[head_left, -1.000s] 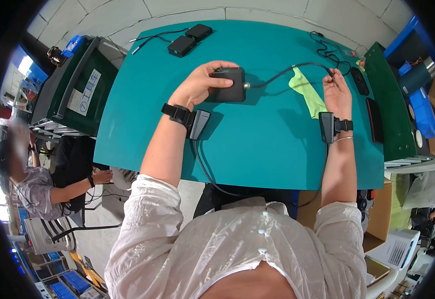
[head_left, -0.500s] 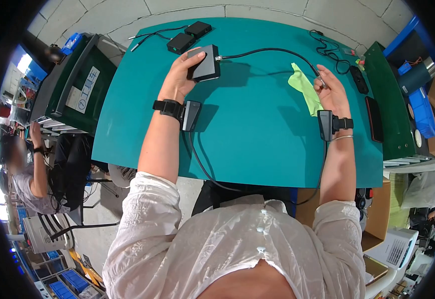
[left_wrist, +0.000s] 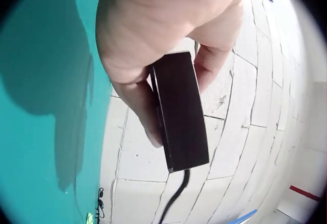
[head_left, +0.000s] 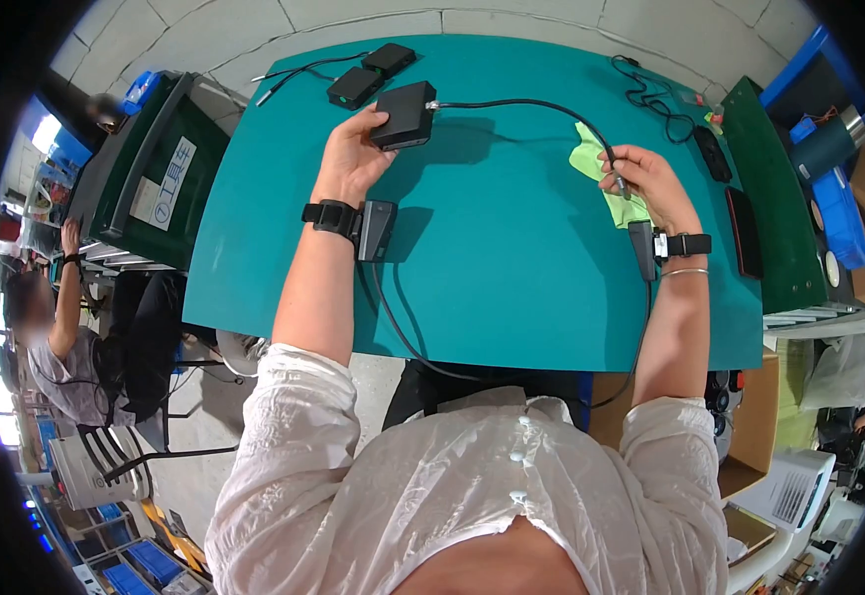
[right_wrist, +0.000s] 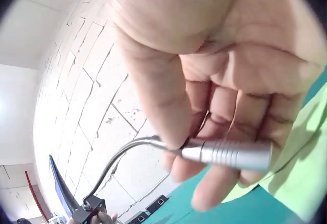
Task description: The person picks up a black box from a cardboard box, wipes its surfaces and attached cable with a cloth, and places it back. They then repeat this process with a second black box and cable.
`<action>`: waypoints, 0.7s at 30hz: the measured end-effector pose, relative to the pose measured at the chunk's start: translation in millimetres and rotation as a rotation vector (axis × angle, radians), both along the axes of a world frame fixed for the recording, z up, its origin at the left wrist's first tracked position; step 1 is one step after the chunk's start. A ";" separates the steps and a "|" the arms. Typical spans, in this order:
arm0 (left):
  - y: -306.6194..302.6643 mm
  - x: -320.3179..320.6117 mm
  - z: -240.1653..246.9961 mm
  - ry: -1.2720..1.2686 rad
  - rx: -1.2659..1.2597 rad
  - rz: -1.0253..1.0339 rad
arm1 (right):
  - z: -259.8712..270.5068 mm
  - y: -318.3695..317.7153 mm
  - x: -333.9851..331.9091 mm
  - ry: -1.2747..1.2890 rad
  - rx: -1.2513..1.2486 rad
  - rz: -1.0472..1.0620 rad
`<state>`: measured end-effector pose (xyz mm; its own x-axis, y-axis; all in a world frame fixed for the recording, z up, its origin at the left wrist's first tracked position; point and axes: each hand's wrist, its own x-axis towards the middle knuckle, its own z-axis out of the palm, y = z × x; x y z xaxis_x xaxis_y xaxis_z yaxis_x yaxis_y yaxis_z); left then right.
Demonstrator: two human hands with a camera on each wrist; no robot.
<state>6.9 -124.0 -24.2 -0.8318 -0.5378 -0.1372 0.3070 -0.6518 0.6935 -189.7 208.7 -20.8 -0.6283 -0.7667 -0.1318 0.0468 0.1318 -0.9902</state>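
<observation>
A flat black box (head_left: 404,116) is gripped by my left hand (head_left: 355,159) above the upper left of the table, thumb on its face. In the left wrist view the box (left_wrist: 181,111) shows edge-on between thumb and fingers of my left hand (left_wrist: 163,35). A black cable (head_left: 521,102) arcs from the box's metal connector to my right hand (head_left: 650,183). The right wrist view shows my right hand (right_wrist: 214,70) pinching the cable just behind its ribbed silver plug (right_wrist: 230,155), with the other fingers curled beneath. Behind that hand lies a light green cloth (head_left: 588,154).
Two black boxes (head_left: 355,87) with cables lie at the back left of the teal table (head_left: 492,268). A coiled black cable (head_left: 650,99), a black device (head_left: 713,154) and a phone (head_left: 745,233) are along the right. Another person (head_left: 65,367) sits at left.
My left hand has moved the box left and back, then turned and levelled it slightly. My right hand has shifted left towards the cloth, and the plug now shows below its fingers.
</observation>
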 end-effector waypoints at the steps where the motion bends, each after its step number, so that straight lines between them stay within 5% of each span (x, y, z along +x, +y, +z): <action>1: 2.2 -0.4 0.9 -0.001 0.000 -0.006 | 2.9 1.1 2.7 -0.001 0.046 -0.042; 5: 0.3 -7.8 -2.5 0.092 0.022 0.017 | 8.9 1.1 10.4 -0.060 0.045 0.016; 10: -29.1 -9.6 -37.4 0.257 0.113 0.123 | 11.5 -4.6 21.6 0.035 0.038 0.370; 12: -36.0 -4.1 -47.2 0.438 0.190 -0.111 | 10.0 -10.6 25.6 0.057 0.070 0.371; 18: 4.1 -6.8 -5.1 0.290 0.189 0.010 | 1.5 -14.7 24.3 0.101 0.008 0.331; 21: -14.5 -9.9 -21.0 0.198 0.158 0.033 | 12.7 -13.8 28.7 0.073 -0.060 0.280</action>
<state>-3.0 -138.6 -45.2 -0.8331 -0.5500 -0.0580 0.4496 -0.7345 0.5084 -161.0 194.8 -8.2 -0.3974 -0.9167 -0.0429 -0.0547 0.0704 -0.9960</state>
